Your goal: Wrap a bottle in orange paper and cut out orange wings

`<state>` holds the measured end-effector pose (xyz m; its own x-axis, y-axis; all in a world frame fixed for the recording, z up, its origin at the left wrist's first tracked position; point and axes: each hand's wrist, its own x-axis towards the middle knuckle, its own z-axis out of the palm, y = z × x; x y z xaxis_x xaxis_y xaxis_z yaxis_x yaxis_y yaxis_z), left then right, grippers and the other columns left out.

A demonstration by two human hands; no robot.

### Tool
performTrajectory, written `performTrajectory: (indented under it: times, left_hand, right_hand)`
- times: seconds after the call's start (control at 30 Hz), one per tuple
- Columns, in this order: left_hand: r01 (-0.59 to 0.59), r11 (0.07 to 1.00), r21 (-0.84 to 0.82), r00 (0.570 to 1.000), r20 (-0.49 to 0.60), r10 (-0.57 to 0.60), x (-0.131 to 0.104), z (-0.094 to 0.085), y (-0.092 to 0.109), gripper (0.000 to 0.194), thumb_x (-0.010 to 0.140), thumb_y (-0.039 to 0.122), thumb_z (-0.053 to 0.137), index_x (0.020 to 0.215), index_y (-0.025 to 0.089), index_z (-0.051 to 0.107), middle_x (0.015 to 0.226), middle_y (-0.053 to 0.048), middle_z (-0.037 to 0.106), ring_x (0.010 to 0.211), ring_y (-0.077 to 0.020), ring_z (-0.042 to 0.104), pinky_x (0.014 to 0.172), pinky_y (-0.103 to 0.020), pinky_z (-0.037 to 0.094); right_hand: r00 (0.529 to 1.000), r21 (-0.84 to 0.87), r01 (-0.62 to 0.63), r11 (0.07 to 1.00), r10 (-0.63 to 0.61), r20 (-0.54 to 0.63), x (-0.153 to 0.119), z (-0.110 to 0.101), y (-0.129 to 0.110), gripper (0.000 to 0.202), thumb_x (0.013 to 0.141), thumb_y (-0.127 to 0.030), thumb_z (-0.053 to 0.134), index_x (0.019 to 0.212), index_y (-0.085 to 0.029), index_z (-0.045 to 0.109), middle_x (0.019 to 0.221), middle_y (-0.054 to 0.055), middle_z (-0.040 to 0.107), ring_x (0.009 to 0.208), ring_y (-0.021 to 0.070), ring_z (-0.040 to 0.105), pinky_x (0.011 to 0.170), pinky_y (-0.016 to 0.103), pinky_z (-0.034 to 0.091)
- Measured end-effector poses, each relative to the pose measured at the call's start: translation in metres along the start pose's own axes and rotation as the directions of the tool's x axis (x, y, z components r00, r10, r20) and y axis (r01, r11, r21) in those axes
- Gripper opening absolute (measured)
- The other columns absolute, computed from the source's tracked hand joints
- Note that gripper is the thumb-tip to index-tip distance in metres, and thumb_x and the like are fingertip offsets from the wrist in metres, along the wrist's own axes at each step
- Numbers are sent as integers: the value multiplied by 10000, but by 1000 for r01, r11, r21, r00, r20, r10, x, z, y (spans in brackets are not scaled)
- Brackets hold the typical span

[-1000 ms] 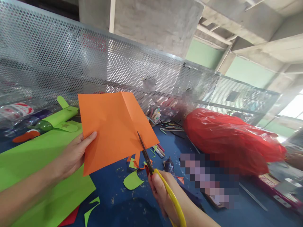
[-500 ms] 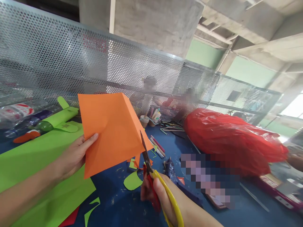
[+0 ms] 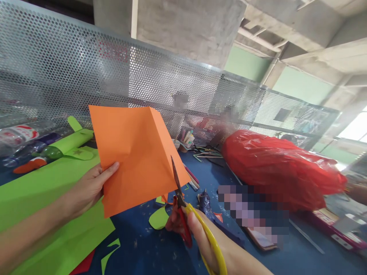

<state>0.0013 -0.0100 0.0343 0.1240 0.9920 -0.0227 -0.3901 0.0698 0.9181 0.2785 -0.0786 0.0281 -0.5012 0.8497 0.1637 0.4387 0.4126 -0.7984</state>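
My left hand (image 3: 96, 183) pinches the left edge of an orange sheet (image 3: 129, 156), thumb on the front face. The sheet is held up above the table, with a crease near its right side. In my right hand (image 3: 200, 233) are scissors (image 3: 210, 238) with yellow and red handles. One dark blade lies in front of the sheet's lower right part; the other blade is hidden behind the paper. A large green sheet (image 3: 65, 229) lies under my left forearm.
Green and orange scraps lie on the blue table (image 3: 137, 252), among them a rounded green piece (image 3: 158, 219). Bottles (image 3: 21, 135) stand at the left, pens (image 3: 187, 138) at the back, a red plastic bag (image 3: 275, 168) at the right. Behind runs a perforated metal screen (image 3: 172, 88).
The orange sheet has tilted and its top left corner has risen slightly. The scissors have shifted a little and overlap the sheet's lower right edge.
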Motion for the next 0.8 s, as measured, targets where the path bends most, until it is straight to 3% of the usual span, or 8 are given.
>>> performTrajectory:
  times: [0.17,0.37,0.6,0.8]
  left_hand:
    - [11,1000,21,1000,-17,-11,1,0,1,462,778,436,719,1192,251,629,1268,-21,659,1094,-241,662,769,-246,621]
    - [81,997,13,997,-18,-81,-2,1,2,481,813,427,688,1250,255,582,1281,-35,654,1083,-232,669,729,-249,629]
    - [105,993,47,994,-14,-104,-2,1,2,505,784,449,711,1230,242,598,1238,-57,682,1070,-260,675,693,-263,633]
    - [30,999,24,1000,-6,-30,-1,1,0,403,816,412,691,1176,242,629,1266,-32,666,1095,-243,662,749,-245,623]
  right_hand:
    - [999,-66,2,998,-4,-37,3,0,3,575,989,-560,136,895,-181,558,901,93,630,824,210,592,732,322,483]
    - [998,-52,-5,999,2,-60,4,3,0,568,920,-693,179,825,-207,456,710,22,534,587,157,535,537,263,423]
    - [994,-162,30,986,-47,-102,5,5,-2,552,942,-656,147,785,-219,445,641,0,507,584,164,483,592,299,402]
    - [995,-66,10,998,-16,-98,5,7,3,549,925,-683,175,792,-221,439,634,-18,465,524,140,454,526,268,400]
